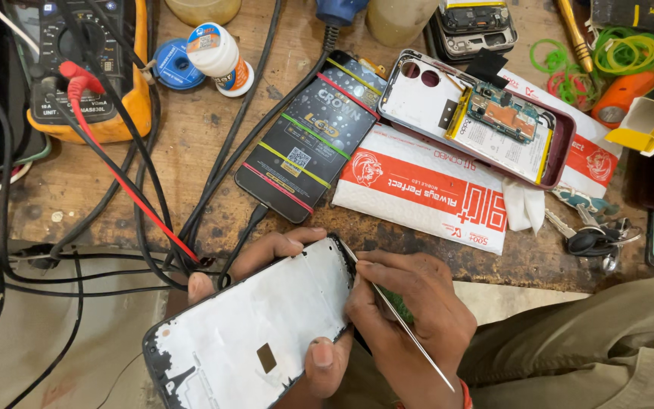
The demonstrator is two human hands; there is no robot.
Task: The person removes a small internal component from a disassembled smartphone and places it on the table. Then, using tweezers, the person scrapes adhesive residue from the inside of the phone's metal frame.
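**A:** Your left hand [266, 261] cradles the white frame [255, 322] from beneath, fingers curled over its far edge and thumb clamped on the near edge. The frame sits tilted over your lap, just off the bench [191, 129]. Your right hand [410, 310] pinches a thin metal pick [399, 314], its tip touching the frame's upper corner.

**B:** So where is the danger?

**A:** Mostly at that tip. If you press hard and it skids off the corner, it likely runs straight at your left fingers [278, 246], which lie just beside it.

**B:** And the frame itself?

**A:** It looks thin. Pry at one corner while you grip only the edges and it may flex, and its black rim may chip further; it already looks ragged at the lower end.

**B:** Anything on the bench?

**A:** The black phone [308, 140] with coloured bands lies near the bench edge, with a cable [247, 223] running from it down past your left hand. Snag that cable with your wrist and you could drag the phone off. The opened phone [478, 121] sits well apart.
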